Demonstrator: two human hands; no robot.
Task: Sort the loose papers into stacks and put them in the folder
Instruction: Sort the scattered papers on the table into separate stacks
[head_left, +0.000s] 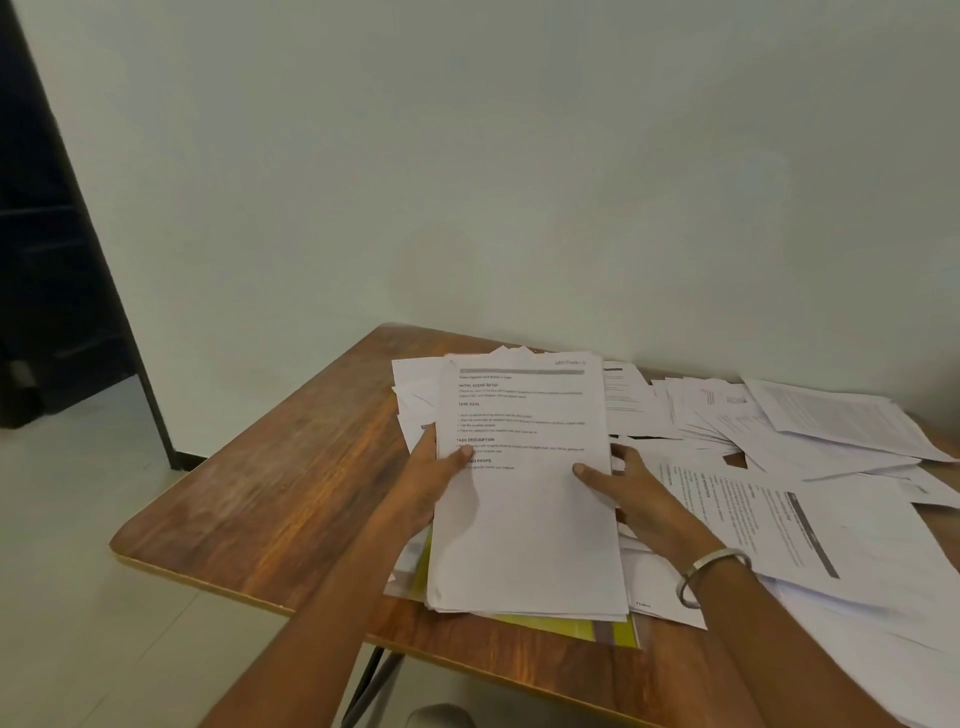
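A stack of printed sheets (524, 499) is held over the yellow-green folder (571, 626), whose edge shows just beneath the stack's near end. The stack is gripped at its left edge by the left hand (431, 483) and at its right edge by the right hand (634, 493), thumbs on top. Its long axis runs away from the person. Loose papers (831, 431) lie to the stack's right, nearer the right hand.

The place looks like a plain office or study room. A wood-grain surface (270, 499) on dark metal legs stands against a bare pale wall (519, 182), strewn with printed sheets (831, 421) of typed text and a yellow folder (571, 626). The floor (78, 597) is pale tile, and a dark doorway (47, 312) opens at left.
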